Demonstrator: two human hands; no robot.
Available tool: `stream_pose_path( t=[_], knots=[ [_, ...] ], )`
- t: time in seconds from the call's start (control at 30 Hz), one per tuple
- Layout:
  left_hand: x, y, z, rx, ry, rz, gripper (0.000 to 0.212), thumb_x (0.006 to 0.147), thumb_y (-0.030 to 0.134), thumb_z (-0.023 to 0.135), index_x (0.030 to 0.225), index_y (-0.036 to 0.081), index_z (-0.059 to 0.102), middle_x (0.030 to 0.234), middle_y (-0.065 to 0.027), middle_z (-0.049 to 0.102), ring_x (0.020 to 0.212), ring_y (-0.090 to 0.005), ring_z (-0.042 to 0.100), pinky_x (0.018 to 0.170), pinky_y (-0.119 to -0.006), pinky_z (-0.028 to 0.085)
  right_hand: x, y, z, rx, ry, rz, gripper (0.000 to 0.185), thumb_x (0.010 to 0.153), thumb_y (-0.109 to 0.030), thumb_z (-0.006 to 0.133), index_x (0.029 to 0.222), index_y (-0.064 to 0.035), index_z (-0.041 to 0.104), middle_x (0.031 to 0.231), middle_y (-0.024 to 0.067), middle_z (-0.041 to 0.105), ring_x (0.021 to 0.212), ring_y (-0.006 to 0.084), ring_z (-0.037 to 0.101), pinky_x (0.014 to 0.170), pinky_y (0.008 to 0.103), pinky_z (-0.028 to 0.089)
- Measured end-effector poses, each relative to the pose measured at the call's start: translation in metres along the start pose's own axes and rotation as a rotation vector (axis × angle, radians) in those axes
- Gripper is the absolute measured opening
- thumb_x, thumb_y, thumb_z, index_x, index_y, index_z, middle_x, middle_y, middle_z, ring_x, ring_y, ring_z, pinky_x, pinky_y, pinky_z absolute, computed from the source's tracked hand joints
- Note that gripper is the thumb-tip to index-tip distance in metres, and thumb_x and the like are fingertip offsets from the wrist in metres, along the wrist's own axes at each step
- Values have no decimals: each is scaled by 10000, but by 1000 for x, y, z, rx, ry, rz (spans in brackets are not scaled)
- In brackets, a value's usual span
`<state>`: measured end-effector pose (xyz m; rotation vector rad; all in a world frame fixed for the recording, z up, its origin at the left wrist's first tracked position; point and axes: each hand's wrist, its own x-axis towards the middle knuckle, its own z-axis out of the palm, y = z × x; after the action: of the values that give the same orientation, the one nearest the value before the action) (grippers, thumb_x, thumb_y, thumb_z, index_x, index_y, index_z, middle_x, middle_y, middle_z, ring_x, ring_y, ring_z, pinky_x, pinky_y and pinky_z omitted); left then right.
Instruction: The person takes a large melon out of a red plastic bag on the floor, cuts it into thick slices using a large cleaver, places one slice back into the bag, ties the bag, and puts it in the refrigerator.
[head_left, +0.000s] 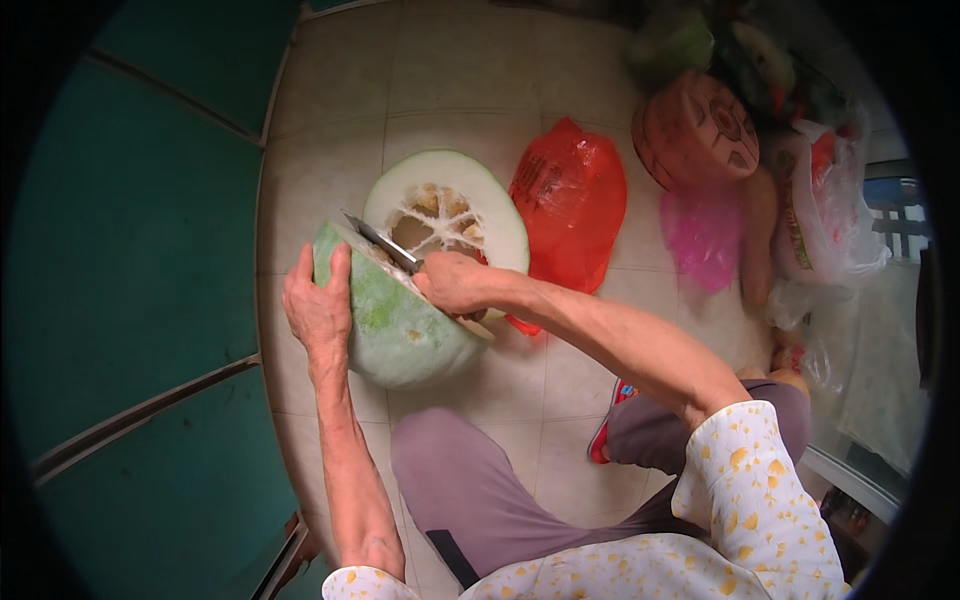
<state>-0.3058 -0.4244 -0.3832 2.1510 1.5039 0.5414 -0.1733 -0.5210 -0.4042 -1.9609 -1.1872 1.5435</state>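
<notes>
Two pieces of a large winter melon stand on the tiled floor. The nearer piece (412, 322) shows waxy green rind, and my left hand (321, 304) rests on its left side with the fingers spread over the rind. My right hand (454, 283) is closed around the handle of a kitchen knife (386, 244), whose blade points up and left along the cut edge of this piece. Behind it, the other piece (499, 221) turns its pale cut face up, with white fibres and yellowish seed clumps in the hollow. How deep the blade sits is unclear.
A red plastic bag (574, 206) lies right of the melon. Farther right are a round reddish container (694, 131), a pink bag (701, 236) and a white plastic bag (821, 210). Green panels (142, 217) line the left side. My knees are close to the melon.
</notes>
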Motion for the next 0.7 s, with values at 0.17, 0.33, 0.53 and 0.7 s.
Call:
stream_pose_path(
  t=[0.17, 0.33, 0.53, 0.7],
  knots=[
    [-5, 14, 7, 14, -30, 47, 594, 704, 463, 593, 1116, 40, 536, 1074, -208, 516, 1012, -341, 471, 862, -409, 367, 9, 9, -2, 3, 50, 10, 383, 825, -221, 371, 813, 119, 545, 789, 263, 556, 707, 354, 565, 664, 415, 442],
    [-5, 1, 5, 12, 29, 74, 576, 710, 460, 590, 1105, 43, 547, 1031, -207, 533, 967, -337, 496, 842, -400, 380, 2, 15, 6, 64, 138, -67, 388, 830, -213, 382, 765, 141, 524, 659, 256, 545, 568, 333, 569, 543, 418, 454],
    [-5, 2, 6, -32, 46, 80, 571, 717, 452, 590, 1108, 39, 545, 1014, -215, 538, 949, -334, 508, 827, -388, 391, -1, 21, 8, 25, 59, -26, 389, 832, -221, 393, 785, 138, 536, 706, 282, 556, 646, 362, 578, 610, 419, 459],
    [-11, 8, 4, -20, 21, 102, 588, 714, 453, 595, 1109, 21, 539, 1015, -225, 535, 958, -337, 506, 829, -389, 391, 2, 32, 18, -42, 219, -95, 420, 839, -247, 396, 773, 137, 550, 780, 302, 560, 746, 385, 572, 684, 420, 455]
  ],
)
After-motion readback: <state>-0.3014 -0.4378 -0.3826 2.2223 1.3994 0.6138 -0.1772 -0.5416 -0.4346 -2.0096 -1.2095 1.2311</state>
